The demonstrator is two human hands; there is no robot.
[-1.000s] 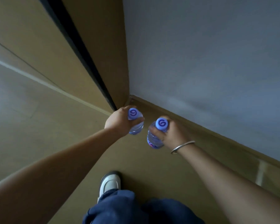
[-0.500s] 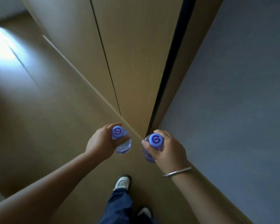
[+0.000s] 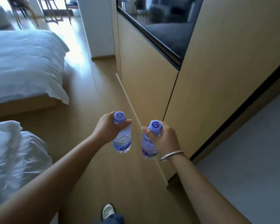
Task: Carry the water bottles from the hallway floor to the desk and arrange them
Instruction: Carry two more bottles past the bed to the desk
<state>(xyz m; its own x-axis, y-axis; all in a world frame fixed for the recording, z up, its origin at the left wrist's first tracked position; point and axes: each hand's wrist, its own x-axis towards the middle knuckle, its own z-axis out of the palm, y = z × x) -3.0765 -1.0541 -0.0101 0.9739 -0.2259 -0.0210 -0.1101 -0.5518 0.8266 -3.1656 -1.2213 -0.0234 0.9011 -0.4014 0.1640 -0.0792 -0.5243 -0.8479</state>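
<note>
- Overhead, two water bottles were in view, one per hand, both held upright above the wooden floor [image 3: 87, 167].
- Each bottle carried a lilac cap printed with a darker spiral mark; no readable words showed on either cap. Labels low on the bodies were blue-purple, their print too blurred to read.
- Left hand [image 3: 106, 128] was wrapped round the neck of the left bottle [image 3: 122, 139], thumb pressed across just under the cap; the clear body hung below the grip, toward 6 o'clock.
- Right hand [image 3: 162, 139] was curled round the shoulder of the right bottle [image 3: 146, 145], cap rising above the fingers at 12 o'clock, body showing at the hand's 9 o'clock side.
- The two bottles were near each other, apart, not touching.
- One silver bangle [image 3: 171, 155] sat on the right wrist.
- Two beds with white bedding: one [image 3: 23, 62] at 10 o'clock, another [image 3: 11, 159] at 8 o'clock.
- A tan cabinet wall [image 3: 208, 78] ran from 12 to 3 o'clock, with one dark screen [image 3: 165, 25] set into it.
- One white shoe [image 3: 107, 211] showed at 6 o'clock.
</note>
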